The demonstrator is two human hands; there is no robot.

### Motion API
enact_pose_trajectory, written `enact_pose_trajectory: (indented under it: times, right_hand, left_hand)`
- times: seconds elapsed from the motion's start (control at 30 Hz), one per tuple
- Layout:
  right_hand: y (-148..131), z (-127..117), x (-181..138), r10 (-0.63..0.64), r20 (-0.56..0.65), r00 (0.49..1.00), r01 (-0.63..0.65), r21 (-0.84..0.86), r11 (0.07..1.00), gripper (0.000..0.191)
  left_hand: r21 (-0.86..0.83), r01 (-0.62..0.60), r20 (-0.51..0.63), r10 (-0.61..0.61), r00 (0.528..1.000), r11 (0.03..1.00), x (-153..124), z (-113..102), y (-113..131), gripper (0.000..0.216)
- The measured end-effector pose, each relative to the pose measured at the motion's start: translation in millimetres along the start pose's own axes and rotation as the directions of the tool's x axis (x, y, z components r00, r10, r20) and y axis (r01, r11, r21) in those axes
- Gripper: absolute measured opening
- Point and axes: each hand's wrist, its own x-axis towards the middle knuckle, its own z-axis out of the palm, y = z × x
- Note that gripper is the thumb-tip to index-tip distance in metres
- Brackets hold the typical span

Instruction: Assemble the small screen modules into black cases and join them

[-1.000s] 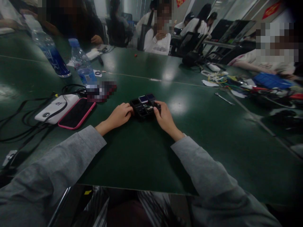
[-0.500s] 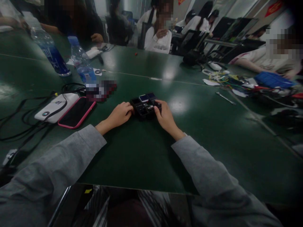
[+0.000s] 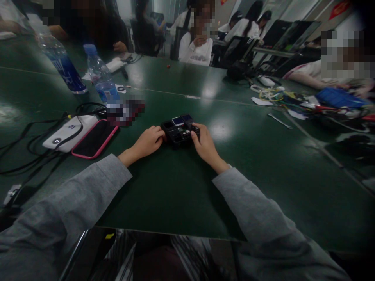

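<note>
Between my hands, on the green table, is a small black electronic device (image 3: pixel 179 132) with a pale-edged little screen at its far side and small parts in its middle. My left hand (image 3: pixel 149 141) is closed at the device's left edge, its fingers curled against the casing and its fingertips partly hidden. At the right edge my right hand (image 3: pixel 205 146) grips it, the thumb on the near corner and the index finger along the top. What exact kind of device it is, I cannot make out.
To the left lie a pink-edged phone (image 3: pixel 95 139), a white power bank (image 3: pixel 70 132) and black cables. Two plastic bottles, one blue-labelled (image 3: pixel 63 68) and one blue-capped (image 3: pixel 101 76), stand behind them. A wrench (image 3: pixel 279 121) and tangled wires (image 3: pixel 272 95) lie right. People sit around the table (image 3: pixel 164 195).
Both hands and the device stay nearly where they were. At the far right, a person's head and arm have shifted slightly.
</note>
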Motion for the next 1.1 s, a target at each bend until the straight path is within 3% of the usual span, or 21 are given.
enact_pose_trajectory:
  times: [1.1]
  right_hand:
    - [0.1, 0.3, -0.2, 0.008, 0.007, 1.000, -0.008, -0.001, 1.000, 0.045]
  left_hand:
    - [-0.019, 0.014, 0.001, -0.014, 1.000, 1.000, -0.6, 2.3, -3.0, 0.017]
